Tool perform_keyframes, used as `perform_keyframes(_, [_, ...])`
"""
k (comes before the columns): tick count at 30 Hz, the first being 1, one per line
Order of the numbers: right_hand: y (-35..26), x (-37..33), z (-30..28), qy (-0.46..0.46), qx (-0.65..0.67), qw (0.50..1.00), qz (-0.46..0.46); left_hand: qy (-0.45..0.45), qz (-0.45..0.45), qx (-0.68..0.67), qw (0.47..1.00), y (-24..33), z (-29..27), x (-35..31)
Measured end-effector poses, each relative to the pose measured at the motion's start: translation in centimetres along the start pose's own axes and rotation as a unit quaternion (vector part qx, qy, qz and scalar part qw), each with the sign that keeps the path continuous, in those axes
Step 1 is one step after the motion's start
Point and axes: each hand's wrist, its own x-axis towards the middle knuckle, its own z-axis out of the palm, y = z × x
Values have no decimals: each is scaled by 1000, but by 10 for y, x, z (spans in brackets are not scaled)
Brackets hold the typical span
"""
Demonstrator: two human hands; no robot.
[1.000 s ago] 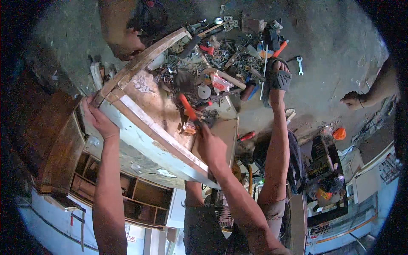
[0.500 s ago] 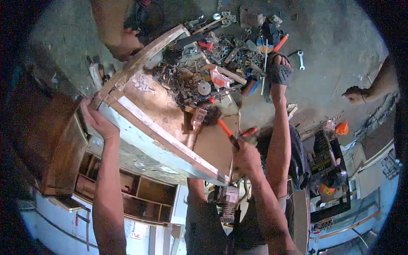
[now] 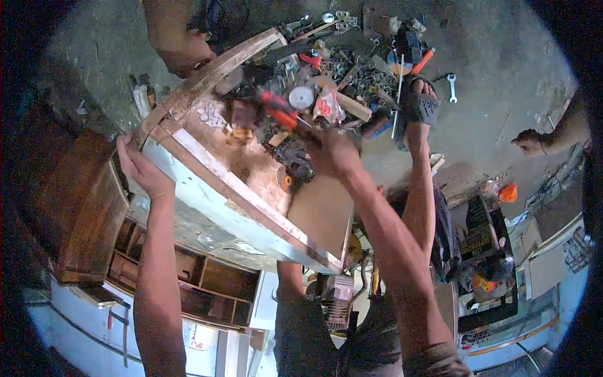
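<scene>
A wooden tray-like frame (image 3: 213, 171) with a pale blue side stands tilted across the middle. My left hand (image 3: 143, 171) is closed round its left corner. My right hand (image 3: 333, 152), blurred, reaches over the inside and is closed on a tool with an orange-and-black handle (image 3: 284, 117); the tool's far end is smeared by motion. Just beyond that end is a blurred, brownish see-through plastic container (image 3: 242, 122). Around the tool lies a heap of metal hardware (image 3: 358, 75), with a white disc (image 3: 301, 97) and a crumpled white-and-red wrapper (image 3: 329, 105).
Another person's hand (image 3: 191, 55) is near the frame's far left edge; a further hand (image 3: 531, 142) shows at right. A sandalled foot (image 3: 422, 103) stands beside the heap, near a wrench (image 3: 452, 88). A finned metal motor (image 3: 339, 295) sits below. Wooden shelving (image 3: 207, 286) stands lower left.
My right hand and the tool have swept up and left over the frame. The plastic container has shifted the same way, uncovering an orange round piece. My left hand keeps its grip.
</scene>
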Motion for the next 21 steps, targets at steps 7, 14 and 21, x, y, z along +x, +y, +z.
perform_keyframes(7, [4,5,-34,65,-87,992,-58,89,80,73,990,0,22,-6])
perform_keyframes(14, [53,-81,3,-83,81,992,-46,91,80,115,986,3,16,-10])
perform_keyframes(21, [206,-25,104,-47,-26,956,-288,62,35,-38,997,-18,26,-5])
